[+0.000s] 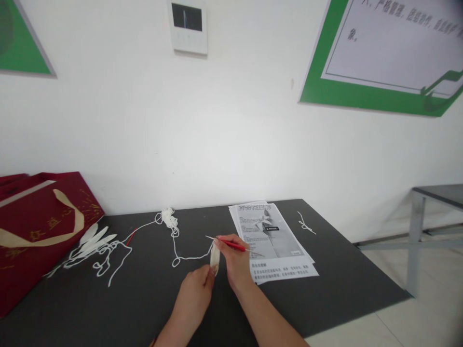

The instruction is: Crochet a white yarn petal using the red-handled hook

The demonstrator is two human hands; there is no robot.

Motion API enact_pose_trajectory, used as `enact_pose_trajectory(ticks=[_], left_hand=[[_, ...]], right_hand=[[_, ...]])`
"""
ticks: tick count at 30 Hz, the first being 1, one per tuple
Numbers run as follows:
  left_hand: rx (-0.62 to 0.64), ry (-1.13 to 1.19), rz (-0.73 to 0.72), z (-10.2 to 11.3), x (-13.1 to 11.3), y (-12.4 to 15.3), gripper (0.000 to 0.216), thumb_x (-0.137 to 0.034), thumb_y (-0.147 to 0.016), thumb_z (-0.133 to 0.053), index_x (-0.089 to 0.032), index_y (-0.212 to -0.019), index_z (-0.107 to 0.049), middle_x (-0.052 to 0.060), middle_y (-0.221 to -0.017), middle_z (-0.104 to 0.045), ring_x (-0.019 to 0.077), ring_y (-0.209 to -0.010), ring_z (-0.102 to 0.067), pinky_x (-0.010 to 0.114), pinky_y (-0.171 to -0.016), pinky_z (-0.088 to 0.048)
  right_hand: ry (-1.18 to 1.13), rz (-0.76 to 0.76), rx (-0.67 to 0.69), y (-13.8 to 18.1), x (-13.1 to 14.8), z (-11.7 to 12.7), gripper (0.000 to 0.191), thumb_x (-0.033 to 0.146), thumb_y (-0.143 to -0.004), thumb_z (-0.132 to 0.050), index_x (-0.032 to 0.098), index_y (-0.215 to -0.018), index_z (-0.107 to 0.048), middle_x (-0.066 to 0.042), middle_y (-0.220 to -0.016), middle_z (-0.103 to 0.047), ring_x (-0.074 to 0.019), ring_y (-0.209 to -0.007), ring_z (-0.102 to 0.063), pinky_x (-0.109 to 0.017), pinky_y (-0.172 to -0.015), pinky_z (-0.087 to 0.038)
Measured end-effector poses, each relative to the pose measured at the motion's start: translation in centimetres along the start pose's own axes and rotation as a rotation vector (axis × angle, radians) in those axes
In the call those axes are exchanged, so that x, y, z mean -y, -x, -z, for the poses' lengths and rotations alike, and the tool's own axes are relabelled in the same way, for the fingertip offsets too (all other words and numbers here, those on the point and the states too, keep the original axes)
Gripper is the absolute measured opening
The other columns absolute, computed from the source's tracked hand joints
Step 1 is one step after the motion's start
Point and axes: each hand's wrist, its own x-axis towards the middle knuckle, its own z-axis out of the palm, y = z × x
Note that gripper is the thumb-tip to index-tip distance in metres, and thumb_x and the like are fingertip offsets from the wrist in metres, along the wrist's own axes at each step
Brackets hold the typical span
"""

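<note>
My left hand [195,291] pinches the lower end of a small white crocheted piece [215,258] held upright above the dark table [144,299]. Just right of it, my right hand [235,260] grips a red-handled crochet hook [233,245] whose tip points left at the top of the piece. White yarn [181,258] runs from the piece leftwards across the table to a small tangle of yarn [169,217] near the wall.
Printed instruction sheets [271,241] lie right of my hands. Several finished white petal-shaped pieces [94,238] and loose yarn lie at the left, beside a dark red gift bag [39,226]. A short yarn scrap [306,224] lies near the far right corner. A grey table [434,202] stands beyond.
</note>
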Motion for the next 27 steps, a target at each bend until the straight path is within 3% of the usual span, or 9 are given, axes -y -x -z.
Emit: enact_pose_trajectory(ticks=[3, 5, 9, 13, 18, 22, 25, 27], left_hand=[[0.124, 0.065, 0.019, 1.3, -0.1, -0.8, 0.043, -0.052, -0.081, -0.05, -0.02, -0.053, -0.059, -0.001, -0.039, -0.05, 0.0171, -0.039, -0.046, 0.028, -0.046, -0.031], [0.133, 0.124, -0.006, 2.8, -0.6, -1.5, 0.038, -0.05, -0.076, -0.061, -0.018, -0.057, -0.065, 0.001, -0.05, -0.061, 0.0183, -0.05, -0.055, 0.027, -0.052, -0.037], [-0.01, 0.277, -0.015, 5.8, -1.6, -2.9, 0.024, -0.042, -0.069, -0.075, -0.019, -0.076, -0.074, 0.002, -0.073, -0.07, 0.0192, -0.072, -0.059, 0.026, -0.068, -0.041], [-0.109, 0.54, 0.053, 7.4, -1.7, -4.7, 0.024, -0.044, -0.077, -0.068, -0.021, -0.083, -0.071, 0.0, -0.076, -0.068, 0.0163, -0.08, -0.059, 0.024, -0.077, -0.043], [0.198, 0.858, 0.209, 6.6, -2.2, -6.1, 0.029, -0.039, -0.083, -0.062, -0.013, -0.093, -0.071, 0.008, -0.081, -0.068, 0.0196, -0.076, -0.065, 0.032, -0.071, -0.053], [0.439, 1.028, 0.271, 5.5, -2.8, -6.7, 0.036, -0.039, -0.087, -0.056, -0.007, -0.092, -0.071, 0.01, -0.075, -0.065, 0.0158, -0.055, -0.059, 0.023, -0.039, -0.046], [0.513, 1.167, 0.272, 6.1, -3.0, -7.0, 0.03, -0.032, -0.087, -0.055, -0.006, -0.086, -0.071, 0.01, -0.071, -0.063, 0.0115, -0.047, -0.053, 0.015, -0.028, -0.032], [0.473, 1.294, 0.2, 7.0, -3.0, -6.9, 0.024, -0.028, -0.087, -0.054, -0.012, -0.084, -0.071, 0.009, -0.075, -0.064, 0.0099, -0.051, -0.055, 0.013, -0.031, -0.036]], right_hand=[[0.01, 0.006, 0.028, 0.0, 0.1, 0.1, 0.008, 0.024, -0.065, -0.08, 0.019, -0.068, -0.074, -0.002, -0.067, -0.073, -0.0164, -0.062, -0.063, -0.028, -0.061, -0.048], [0.01, 0.007, 0.052, 0.0, 0.2, 0.1, 0.008, 0.023, -0.065, -0.081, 0.02, -0.068, -0.074, -0.002, -0.068, -0.073, -0.0163, -0.063, -0.063, -0.028, -0.062, -0.048], [-0.013, -0.018, 0.109, 0.1, 0.3, 0.1, 0.008, 0.021, -0.064, -0.081, 0.02, -0.067, -0.074, -0.002, -0.07, -0.074, -0.0161, -0.066, -0.063, -0.028, -0.065, -0.048], [-0.083, -0.083, 0.183, 0.1, 0.5, 0.1, 0.011, 0.019, -0.061, -0.084, 0.019, -0.065, -0.074, -0.002, -0.071, -0.074, -0.0144, -0.067, -0.063, -0.026, -0.066, -0.047], [-0.23, -0.23, 0.296, -0.1, 0.8, 0.4, 0.018, 0.022, -0.057, -0.086, 0.019, -0.064, -0.069, 0.001, -0.066, -0.071, -0.0116, -0.055, -0.06, -0.024, -0.057, -0.045], [-0.28, -0.327, 0.364, -0.3, 1.3, 0.6, 0.021, 0.022, -0.055, -0.087, 0.018, -0.063, -0.067, 0.001, -0.059, -0.069, -0.011, -0.048, -0.059, -0.023, -0.05, -0.044], [-0.289, -0.341, 0.362, -0.3, 1.8, 0.7, 0.022, 0.019, -0.052, -0.088, 0.017, -0.061, -0.067, 0.002, -0.06, -0.069, -0.009, -0.049, -0.059, -0.018, -0.048, -0.04], [-0.285, -0.345, 0.362, -0.3, 1.9, 0.7, 0.023, 0.017, -0.05, -0.089, 0.017, -0.06, -0.068, 0.001, -0.061, -0.071, -0.0101, -0.05, -0.062, -0.018, -0.047, -0.04]])
